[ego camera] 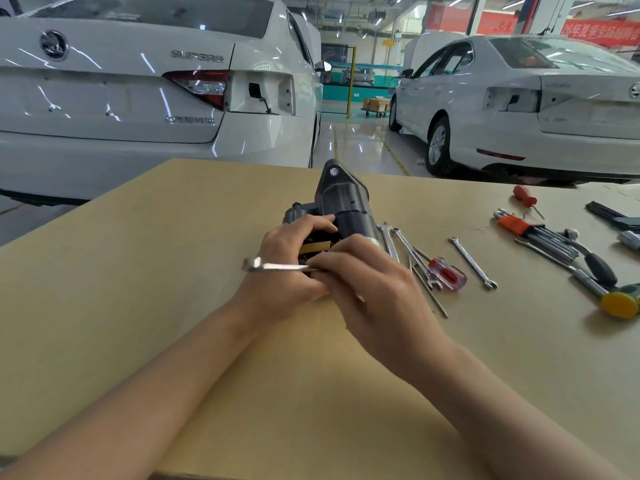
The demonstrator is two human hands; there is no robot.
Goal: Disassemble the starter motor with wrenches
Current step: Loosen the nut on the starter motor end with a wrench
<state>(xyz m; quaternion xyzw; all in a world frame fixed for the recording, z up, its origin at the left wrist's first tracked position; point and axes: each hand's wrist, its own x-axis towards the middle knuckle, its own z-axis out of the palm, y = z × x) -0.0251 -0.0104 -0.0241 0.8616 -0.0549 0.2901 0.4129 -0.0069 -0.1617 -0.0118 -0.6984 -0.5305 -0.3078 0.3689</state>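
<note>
A dark grey starter motor [341,199] lies on the tan table [138,271], its mounting flange pointing away from me. My left hand [287,268] curls round the motor's near end, fingers over the solenoid. My right hand [374,292] grips one end of a silver wrench [273,266]. The wrench sticks out to the left across my left wrist. Where its other end sits on the motor is hidden by my fingers.
Right of the motor lie loose wrenches [472,262], a red-handled screwdriver [446,273], an orange hex key set [533,232], a small red screwdriver [524,196] and a yellow-headed hammer [613,299]. Two white cars [138,91] stand beyond the table's far edge.
</note>
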